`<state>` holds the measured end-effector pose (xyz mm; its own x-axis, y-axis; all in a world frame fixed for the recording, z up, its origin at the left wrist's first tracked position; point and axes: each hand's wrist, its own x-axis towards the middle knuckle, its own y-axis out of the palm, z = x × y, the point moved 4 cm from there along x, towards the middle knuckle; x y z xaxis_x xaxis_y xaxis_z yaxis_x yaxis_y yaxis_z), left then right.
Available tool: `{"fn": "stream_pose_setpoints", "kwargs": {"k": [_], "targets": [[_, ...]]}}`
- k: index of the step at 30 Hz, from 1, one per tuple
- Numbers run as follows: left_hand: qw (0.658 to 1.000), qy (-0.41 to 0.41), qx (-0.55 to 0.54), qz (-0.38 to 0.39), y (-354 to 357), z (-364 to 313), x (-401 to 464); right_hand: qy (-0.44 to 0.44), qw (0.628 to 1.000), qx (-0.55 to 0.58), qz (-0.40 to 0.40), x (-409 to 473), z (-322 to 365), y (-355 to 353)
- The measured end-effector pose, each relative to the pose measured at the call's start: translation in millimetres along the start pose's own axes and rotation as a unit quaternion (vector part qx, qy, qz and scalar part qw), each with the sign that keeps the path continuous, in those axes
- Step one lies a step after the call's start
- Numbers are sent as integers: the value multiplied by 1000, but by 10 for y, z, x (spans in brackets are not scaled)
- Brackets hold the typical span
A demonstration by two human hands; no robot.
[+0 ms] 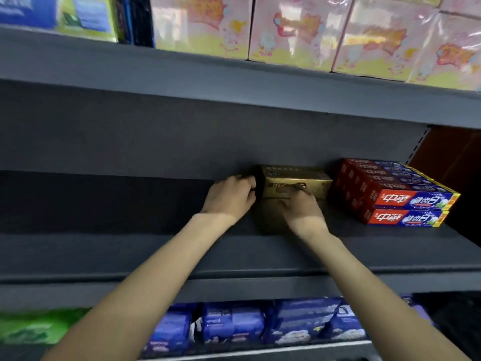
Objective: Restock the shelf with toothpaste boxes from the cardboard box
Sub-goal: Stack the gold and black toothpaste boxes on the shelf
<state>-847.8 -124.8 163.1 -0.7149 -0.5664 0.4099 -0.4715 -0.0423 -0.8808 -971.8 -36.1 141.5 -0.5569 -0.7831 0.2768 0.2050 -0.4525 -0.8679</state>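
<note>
Toothpaste boxes, gold ones, sit as a stack on the grey middle shelf, approx centre-right, w/ both hands on them. Left hand is at the stack's left end, fingers curled round a dark end cap; looks closed on it, though blur hides the exact contact. Right hand lies over the front and top of the stack, fingers bent and pressing the gold face; can't tell if it actually grips or just rests. Both forearms reach up from the bottom of the view.

Just right of the gold stack, not clearly touching, is a stack of red-and-blue toothpaste boxes, lying flat, several layers, long sides facing out. Rest of that shelf to the left is bare.

Upper shelf holds pink-and-yellow packs wrapped in shiny film, plus blue and green items at far left. Lower shelf shows blue packets and a green pack at left.
</note>
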Motion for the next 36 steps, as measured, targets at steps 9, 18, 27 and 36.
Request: {"fn": "stream_pose_setpoints", "kwargs": {"k": [9, 18, 27, 36], "targets": [[963, -226, -116, -91, -652, 419, -1704, -135, 976, 166, 31, -1266, 1099, 123], [923, -379, -42, -44, -949, 1111, -3688, -199, 940, 188, 202, -2634, 2258, 999], [882, -463, -2, 86, -1479, 2371, -5637, -240, 885, 166, 362, -4045, 4016, 2093], [880, -433, 22, 195, -1933, 3768, -7303, -217, 887, 107, 394, -5100, 5369, 3195]]}}
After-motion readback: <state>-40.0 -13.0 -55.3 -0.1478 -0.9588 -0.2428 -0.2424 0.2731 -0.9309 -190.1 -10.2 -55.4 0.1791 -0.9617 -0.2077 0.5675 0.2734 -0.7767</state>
